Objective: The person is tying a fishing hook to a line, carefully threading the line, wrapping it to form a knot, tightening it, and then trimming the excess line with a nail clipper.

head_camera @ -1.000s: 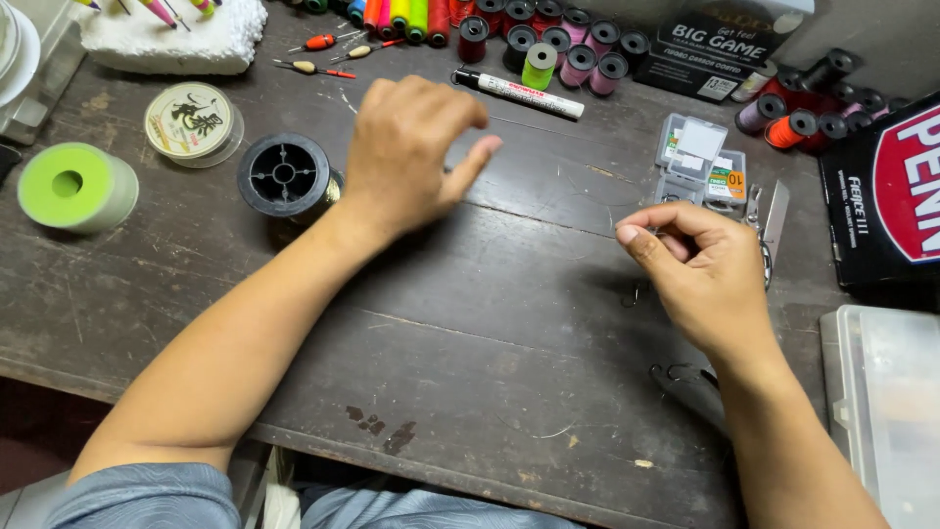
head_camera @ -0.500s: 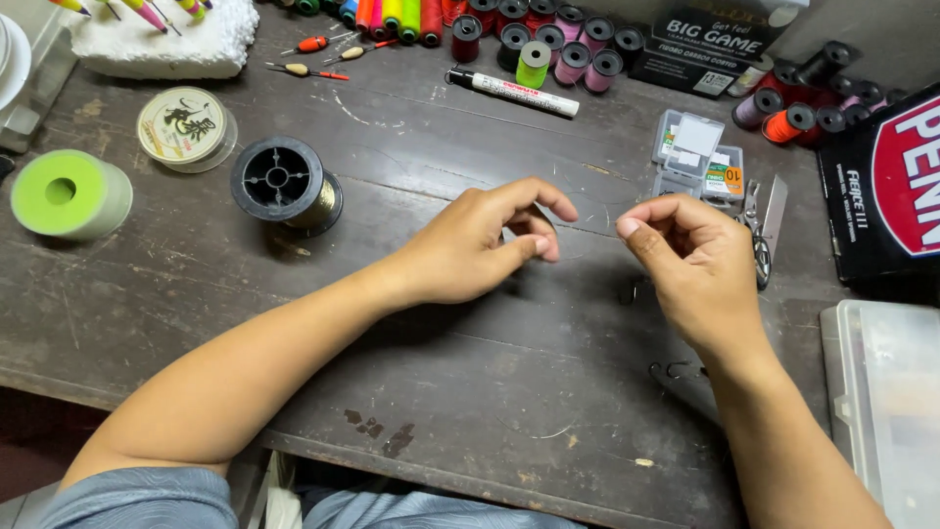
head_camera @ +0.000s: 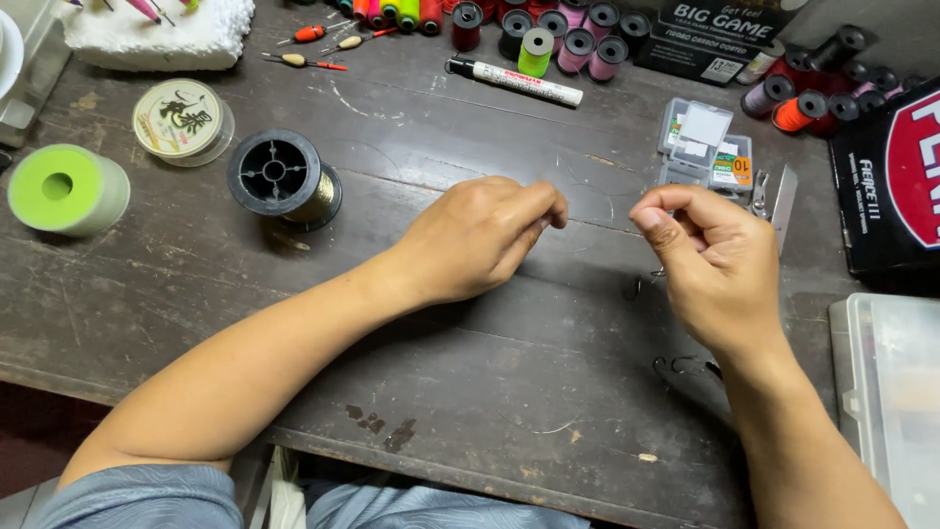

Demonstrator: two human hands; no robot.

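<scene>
Both hands pinch a thin, barely visible fishing line just right of the black spool, left hand with fingertips closed, right hand curled tight near the small clear boxes.

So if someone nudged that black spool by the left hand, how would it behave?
The black spool stands on its flat end on the table, so a light push would probably slide it, not roll it. Tipped onto its side, its round flanges would likely let it roll. It looks like hollow plastic with little line wound on, so probably light.
</scene>
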